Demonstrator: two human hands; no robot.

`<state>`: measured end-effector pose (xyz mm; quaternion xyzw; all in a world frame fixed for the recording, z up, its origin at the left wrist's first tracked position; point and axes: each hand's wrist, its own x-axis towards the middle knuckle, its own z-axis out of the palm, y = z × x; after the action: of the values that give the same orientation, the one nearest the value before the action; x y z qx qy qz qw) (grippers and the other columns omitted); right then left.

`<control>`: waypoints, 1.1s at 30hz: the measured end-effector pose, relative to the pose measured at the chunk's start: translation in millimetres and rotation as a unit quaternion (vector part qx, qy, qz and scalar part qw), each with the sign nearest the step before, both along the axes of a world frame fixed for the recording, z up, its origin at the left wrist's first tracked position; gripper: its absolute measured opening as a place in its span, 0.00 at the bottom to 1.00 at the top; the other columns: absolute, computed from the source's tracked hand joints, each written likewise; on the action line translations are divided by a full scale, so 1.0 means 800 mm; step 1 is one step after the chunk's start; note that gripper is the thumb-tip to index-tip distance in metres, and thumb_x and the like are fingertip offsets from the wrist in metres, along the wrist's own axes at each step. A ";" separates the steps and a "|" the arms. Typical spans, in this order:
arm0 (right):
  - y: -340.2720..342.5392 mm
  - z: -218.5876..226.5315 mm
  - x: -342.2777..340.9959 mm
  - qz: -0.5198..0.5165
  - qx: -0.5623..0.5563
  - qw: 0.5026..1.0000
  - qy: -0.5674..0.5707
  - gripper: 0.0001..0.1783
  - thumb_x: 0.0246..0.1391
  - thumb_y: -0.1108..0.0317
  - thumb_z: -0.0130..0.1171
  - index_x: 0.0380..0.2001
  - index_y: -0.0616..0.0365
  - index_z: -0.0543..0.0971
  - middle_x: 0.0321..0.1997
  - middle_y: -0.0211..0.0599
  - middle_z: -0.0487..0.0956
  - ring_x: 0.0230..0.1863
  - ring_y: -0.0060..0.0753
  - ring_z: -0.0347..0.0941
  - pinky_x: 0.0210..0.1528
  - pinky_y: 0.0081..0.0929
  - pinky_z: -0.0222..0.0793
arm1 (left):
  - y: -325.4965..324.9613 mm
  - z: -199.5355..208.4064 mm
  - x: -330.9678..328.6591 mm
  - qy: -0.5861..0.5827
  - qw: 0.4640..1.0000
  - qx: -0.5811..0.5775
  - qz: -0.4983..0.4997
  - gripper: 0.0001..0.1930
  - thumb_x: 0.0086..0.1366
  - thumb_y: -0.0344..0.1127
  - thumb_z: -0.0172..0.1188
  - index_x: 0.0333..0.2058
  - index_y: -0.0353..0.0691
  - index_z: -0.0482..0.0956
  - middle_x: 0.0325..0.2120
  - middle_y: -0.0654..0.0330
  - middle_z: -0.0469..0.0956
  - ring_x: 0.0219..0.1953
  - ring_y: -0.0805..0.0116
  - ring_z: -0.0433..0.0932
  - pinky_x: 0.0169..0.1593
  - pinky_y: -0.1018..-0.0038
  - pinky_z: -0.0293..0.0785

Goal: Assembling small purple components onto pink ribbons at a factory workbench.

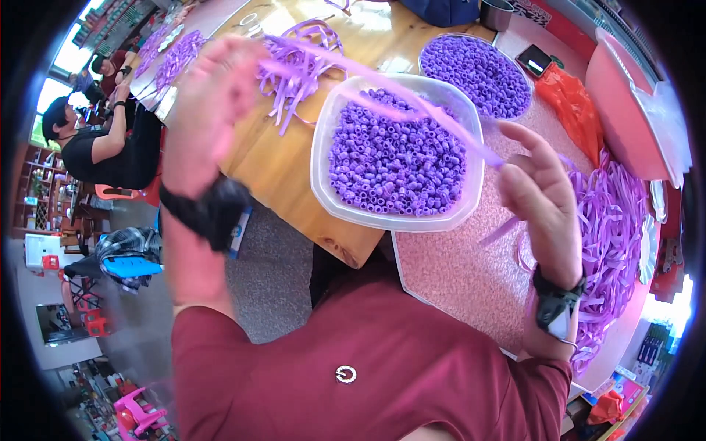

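A strip of purple ribbon (447,121) stretches in the air between my two hands, above a clear plastic tub (321,184) heaped with purple beads (397,165). My right hand (543,202) pinches one end by the thumb, right of the tub, with the index finger lifted. My left hand (224,99) is raised at the upper left, smeared by motion; its fingers look curled at the ribbon's other end. Below it the ribbon shows a second blurred strand. Beyond the left hand, a bunch of cut purple ribbons (298,66) lies on the wooden table (294,169).
A round container of purple beads (476,77) stands behind the tub. To the right lie a large heap of purple ribbon (607,242), an orange-red plastic bag (572,106), a phone (534,60) and a pink basin (636,110). Another person (110,143) sits at the far left.
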<state>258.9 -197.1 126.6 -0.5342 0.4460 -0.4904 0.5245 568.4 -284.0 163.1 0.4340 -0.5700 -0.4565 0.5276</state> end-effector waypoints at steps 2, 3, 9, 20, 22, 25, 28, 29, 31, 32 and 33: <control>0.009 0.003 -0.026 -0.042 0.024 0.998 0.036 0.21 0.55 0.72 0.49 0.53 0.62 0.64 0.23 0.20 0.65 0.25 0.10 0.59 0.28 0.09 0.55 | -0.052 0.018 0.055 -0.052 0.996 -0.060 0.047 0.04 0.59 0.34 0.55 0.31 0.41 0.74 0.15 0.75 0.63 0.13 0.89 0.55 0.15 0.89 0.47; 0.013 -0.003 -0.038 -0.066 0.031 0.996 0.044 0.21 0.55 0.72 0.48 0.53 0.62 0.64 0.22 0.19 0.65 0.24 0.10 0.58 0.27 0.08 0.52 | -0.078 0.024 0.084 -0.056 0.992 -0.074 0.080 0.04 0.59 0.34 0.56 0.31 0.42 0.74 0.15 0.75 0.64 0.12 0.89 0.55 0.14 0.89 0.46; 0.045 -0.047 -0.087 -0.135 0.059 0.984 0.096 0.19 0.55 0.71 0.49 0.51 0.63 0.66 0.22 0.19 0.62 0.24 0.09 0.56 0.25 0.08 0.50 | -0.165 0.020 0.163 -0.251 0.954 -0.027 0.162 0.15 0.60 0.40 0.54 0.40 0.36 0.71 0.21 0.66 0.72 0.14 0.83 0.63 0.16 0.85 0.56; 0.061 -0.102 -0.093 -0.102 0.141 0.964 0.203 0.12 0.54 0.73 0.51 0.43 0.62 0.72 0.24 0.18 0.65 0.24 0.10 0.58 0.26 0.10 0.55 | -0.024 -0.046 -0.071 -0.410 0.861 -0.118 -0.275 0.08 0.60 0.33 0.49 0.34 0.36 0.72 0.24 0.58 0.73 0.27 0.66 0.73 0.32 0.72 0.68; 0.058 -0.110 -0.086 -0.068 0.097 0.955 0.272 0.12 0.52 0.74 0.53 0.41 0.63 0.73 0.24 0.20 0.66 0.23 0.12 0.58 0.25 0.12 0.56 | -0.008 -0.044 -0.094 -0.484 0.804 -0.150 -0.309 0.07 0.60 0.29 0.50 0.36 0.32 0.72 0.29 0.57 0.75 0.33 0.65 0.75 0.38 0.75 0.69; 0.057 -0.112 -0.080 -0.070 0.041 0.944 0.321 0.12 0.50 0.75 0.55 0.40 0.63 0.74 0.23 0.22 0.67 0.23 0.13 0.59 0.26 0.13 0.58 | 0.008 -0.052 -0.109 -0.486 0.804 -0.146 -0.309 0.10 0.59 0.27 0.50 0.39 0.35 0.73 0.31 0.52 0.75 0.35 0.56 0.75 0.39 0.71 0.70; 0.058 -0.114 -0.081 -0.077 0.033 0.941 0.327 0.12 0.50 0.75 0.56 0.40 0.63 0.74 0.22 0.23 0.67 0.23 0.14 0.59 0.26 0.13 0.58 | 0.006 -0.061 -0.114 -0.505 0.793 -0.145 -0.309 0.12 0.58 0.27 0.50 0.42 0.37 0.73 0.34 0.51 0.76 0.38 0.54 0.75 0.41 0.69 0.70; 0.057 -0.114 -0.082 -0.081 0.040 0.945 0.315 0.12 0.50 0.75 0.56 0.39 0.63 0.74 0.22 0.23 0.67 0.23 0.14 0.59 0.26 0.14 0.58 | 0.003 -0.065 -0.114 -0.509 0.785 -0.175 -0.308 0.13 0.58 0.27 0.50 0.42 0.38 0.73 0.34 0.51 0.76 0.38 0.55 0.75 0.41 0.68 0.70; 0.057 -0.112 -0.084 -0.084 0.046 0.944 0.315 0.11 0.50 0.75 0.56 0.39 0.63 0.75 0.22 0.24 0.68 0.23 0.14 0.60 0.26 0.14 0.58 | -0.002 -0.071 -0.113 -0.512 0.775 -0.205 -0.308 0.13 0.57 0.26 0.50 0.42 0.38 0.73 0.34 0.51 0.76 0.38 0.55 0.75 0.41 0.68 0.70; 0.057 -0.111 -0.085 -0.085 0.052 0.943 0.318 0.11 0.50 0.75 0.56 0.39 0.63 0.75 0.23 0.24 0.68 0.23 0.14 0.60 0.25 0.14 0.59 | -0.003 -0.073 -0.113 -0.519 0.776 -0.192 -0.303 0.13 0.57 0.26 0.50 0.42 0.39 0.74 0.34 0.51 0.76 0.37 0.55 0.75 0.41 0.68 0.70; 0.056 -0.112 -0.085 -0.085 0.053 0.943 0.317 0.11 0.50 0.75 0.56 0.39 0.63 0.75 0.23 0.24 0.68 0.23 0.14 0.60 0.25 0.14 0.59 | -0.004 -0.075 -0.113 -0.527 0.776 -0.180 -0.297 0.14 0.57 0.25 0.50 0.42 0.39 0.74 0.34 0.51 0.76 0.37 0.55 0.75 0.41 0.68 0.70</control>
<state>190.8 -152.0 37.3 -0.5932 0.6586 -0.3144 0.3400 478.0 -287.2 103.4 0.3132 -0.9310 -0.1800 0.0519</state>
